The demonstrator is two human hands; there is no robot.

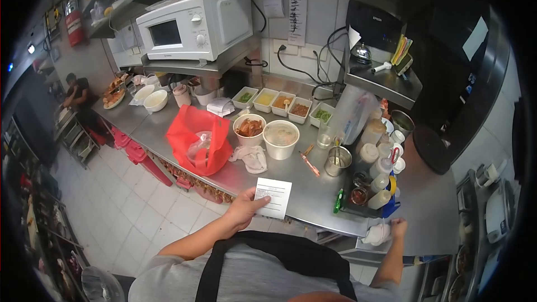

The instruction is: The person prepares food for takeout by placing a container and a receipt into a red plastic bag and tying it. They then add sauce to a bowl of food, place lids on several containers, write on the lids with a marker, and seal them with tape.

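My left hand (244, 208) pinches a white printed order slip (274, 197) in front of the counter's edge, its thumb lying over the print. My right hand (398, 227) is at the counter's right front with its fingers curled in; whatever they may hold is hidden. Beside it lies a bunched white cloth (376, 234). Beyond the slip stand a lidded paper bowl (281, 139), an open bowl of brown fried food (250, 129) and a red bag (198, 140) with a plastic-wrapped item inside. A crumpled cloth (250, 159) lies before the bowls.
Several sauce bottles (380, 199) crowd the right side near a metal cup (338, 160). Trays of toppings (300, 109) line the back wall. Above are a microwave (196, 25) on a shelf and an Epson printer (373, 25). Another person (78, 92) is at far left.
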